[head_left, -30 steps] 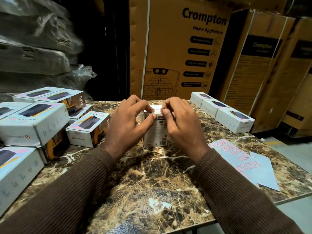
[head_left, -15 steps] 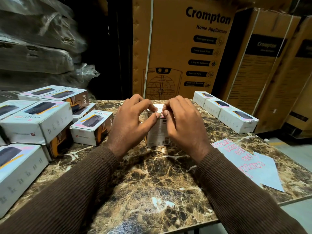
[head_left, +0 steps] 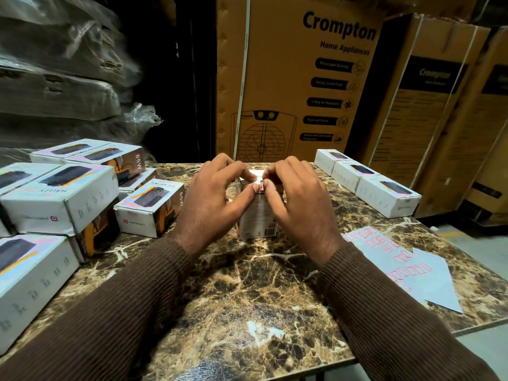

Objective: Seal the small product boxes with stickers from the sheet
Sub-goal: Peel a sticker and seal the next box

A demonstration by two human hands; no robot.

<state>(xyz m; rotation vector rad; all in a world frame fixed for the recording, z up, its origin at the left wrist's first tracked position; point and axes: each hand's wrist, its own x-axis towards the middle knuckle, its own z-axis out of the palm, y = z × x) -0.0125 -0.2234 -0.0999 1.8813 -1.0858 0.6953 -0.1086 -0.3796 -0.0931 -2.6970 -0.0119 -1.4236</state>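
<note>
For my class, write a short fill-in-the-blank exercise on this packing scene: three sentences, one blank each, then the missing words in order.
1. Both hands hold a small box that stands upright on the ____ table.
2. The sticker being pressed on at the box's top edge is ____ in colour.
3. The sticker sheet lies on the person's ____ side.

Missing words: marble; red; right

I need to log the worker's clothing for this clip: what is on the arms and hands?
Both arms wear long dark brown ribbed knit sleeves, ending at the wrists. The left hand and right hand are bare: no gloves, rings or watch visible.
</note>
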